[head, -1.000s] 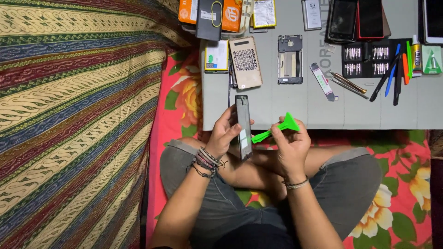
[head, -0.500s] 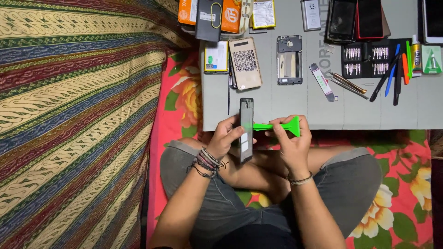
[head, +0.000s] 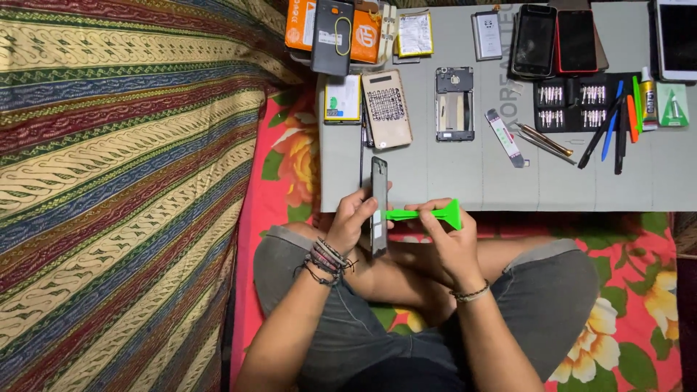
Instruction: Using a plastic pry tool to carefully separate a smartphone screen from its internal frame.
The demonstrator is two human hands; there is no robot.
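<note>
My left hand (head: 352, 220) grips a dark phone (head: 379, 203) held on edge above my lap, just in front of the grey work mat (head: 465, 181). My right hand (head: 450, 243) holds a bright green plastic pry tool (head: 427, 214) lying level, its thin tip against the phone's side edge. Bracelets circle both wrists. My crossed legs in grey shorts lie below the hands.
On the mat lie a phone back cover (head: 386, 109), an opened phone frame (head: 455, 104), batteries (head: 415, 33), two dark phones (head: 555, 40), a screwdriver bit set (head: 573, 105), coloured pry tools (head: 617, 123) and tweezers (head: 544, 141). A striped patterned cloth (head: 123, 181) fills the left.
The phone has risen slightly and turned more upright. The green tool has levelled out from a tilted position, its tip now at the phone's edge.
</note>
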